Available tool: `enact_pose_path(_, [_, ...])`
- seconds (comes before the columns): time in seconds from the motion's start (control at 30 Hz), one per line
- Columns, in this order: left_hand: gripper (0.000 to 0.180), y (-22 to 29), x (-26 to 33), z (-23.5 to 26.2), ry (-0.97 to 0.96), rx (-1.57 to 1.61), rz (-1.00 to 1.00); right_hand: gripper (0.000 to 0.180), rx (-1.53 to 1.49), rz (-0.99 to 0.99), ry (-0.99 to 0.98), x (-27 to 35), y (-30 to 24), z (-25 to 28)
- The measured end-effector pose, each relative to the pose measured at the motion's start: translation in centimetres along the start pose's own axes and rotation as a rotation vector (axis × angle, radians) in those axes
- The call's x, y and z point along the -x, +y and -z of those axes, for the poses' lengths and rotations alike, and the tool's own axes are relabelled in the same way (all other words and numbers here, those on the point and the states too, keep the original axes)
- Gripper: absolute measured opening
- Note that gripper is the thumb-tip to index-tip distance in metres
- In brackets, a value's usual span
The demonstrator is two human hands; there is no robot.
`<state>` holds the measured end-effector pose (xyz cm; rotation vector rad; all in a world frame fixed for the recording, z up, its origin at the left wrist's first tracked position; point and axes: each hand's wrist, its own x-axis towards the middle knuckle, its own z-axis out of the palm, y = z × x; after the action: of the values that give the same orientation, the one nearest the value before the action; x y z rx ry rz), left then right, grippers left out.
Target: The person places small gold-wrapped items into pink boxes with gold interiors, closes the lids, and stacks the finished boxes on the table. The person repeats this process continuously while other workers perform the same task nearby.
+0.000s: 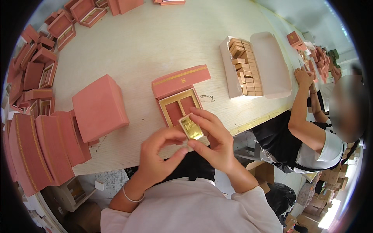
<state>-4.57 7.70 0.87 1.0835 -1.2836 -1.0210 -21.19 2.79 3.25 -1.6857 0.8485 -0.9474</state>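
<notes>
Where both hands (186,145) meet: gold card (191,127).

One view only: a wide fisheye camera on the person's head, looking steeply down and forward over the chest. It sits close above the left hand (157,155) and the right hand (213,141), which meet near the picture's middle, with the forearms entering from the lower edge. Beyond the hands the pale bench (147,42) fills the upper half, its straight edges bowing toward the round dark rim. Right of the right hand the view reaches a seated co-worker (311,136) at the bench's edge.
</notes>
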Motion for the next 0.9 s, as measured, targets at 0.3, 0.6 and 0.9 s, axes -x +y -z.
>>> enact_pose_path(0.3, [0.096,-0.3,-2.1,2.0,-0.029,-0.664,-0.075,0.049,0.734,0.374,-0.125,-3.1,2.1,0.1])
enact_pose_path(0.6, [0.106,-1.4,-2.3,0.6,0.042,-0.712,-0.046,0.043,0.47,0.071,-0.262,-3.4,1.0,1.0])
enact_pose_path(0.9, [0.111,-1.8,-2.3,0.7,0.011,-0.793,-0.079,0.032,0.533,0.025,-0.453,-6.2,-0.3,1.3])
